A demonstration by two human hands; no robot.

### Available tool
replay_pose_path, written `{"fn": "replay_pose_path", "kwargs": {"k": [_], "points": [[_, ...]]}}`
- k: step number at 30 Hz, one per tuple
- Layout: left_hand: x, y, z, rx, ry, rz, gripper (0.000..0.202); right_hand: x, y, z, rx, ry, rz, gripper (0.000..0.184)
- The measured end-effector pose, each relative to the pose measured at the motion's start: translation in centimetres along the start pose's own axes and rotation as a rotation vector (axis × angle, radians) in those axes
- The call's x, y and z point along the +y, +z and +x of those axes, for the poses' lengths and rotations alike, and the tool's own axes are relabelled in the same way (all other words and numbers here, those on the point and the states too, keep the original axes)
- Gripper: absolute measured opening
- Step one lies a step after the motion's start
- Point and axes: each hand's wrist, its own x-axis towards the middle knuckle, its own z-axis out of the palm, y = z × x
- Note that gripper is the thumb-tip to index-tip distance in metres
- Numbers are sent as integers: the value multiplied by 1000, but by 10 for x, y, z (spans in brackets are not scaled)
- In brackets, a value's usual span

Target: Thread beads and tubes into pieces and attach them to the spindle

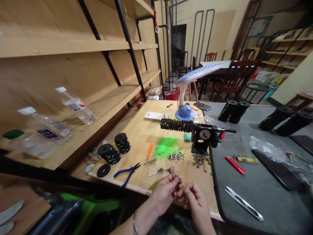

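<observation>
My left hand [165,192] and my right hand [197,199] meet at the near edge of the wooden table [144,130]. Both have fingers curled in a pinch around something tiny that I cannot make out. Just beyond them lie a small metal tool [161,170], a heap of coloured beads [175,156], a bundle of green strands [166,146] and several small dark metal pieces [201,160]. A black vise [202,138] holds a dark studded roll [176,125] above the table.
Blue pliers [127,172], an orange-handled tool [149,151] and black spools [114,148] lie left. On the grey mat [254,189] are thread snips [243,203], a red tool [234,165] and a lighter [245,159]. A blue lamp [186,109] stands behind. Bottles [75,106] sit on the shelf.
</observation>
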Motion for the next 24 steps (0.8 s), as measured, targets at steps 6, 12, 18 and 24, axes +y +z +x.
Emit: {"fn": "replay_pose_path", "kwargs": {"k": [6,12,18,24], "points": [[1,-9,-1,12,-103,-149,15,10,12,3,-45,-19,-89,43],[4,-9,1,53,-196,-175,14,18,12,9,-63,-57,-98,42],[3,-12,2,38,-218,-252,19,19,13,10,-85,-91,-178,42],[3,-13,3,24,-209,-233,20,17,14,10,-81,-105,-191,42]]}}
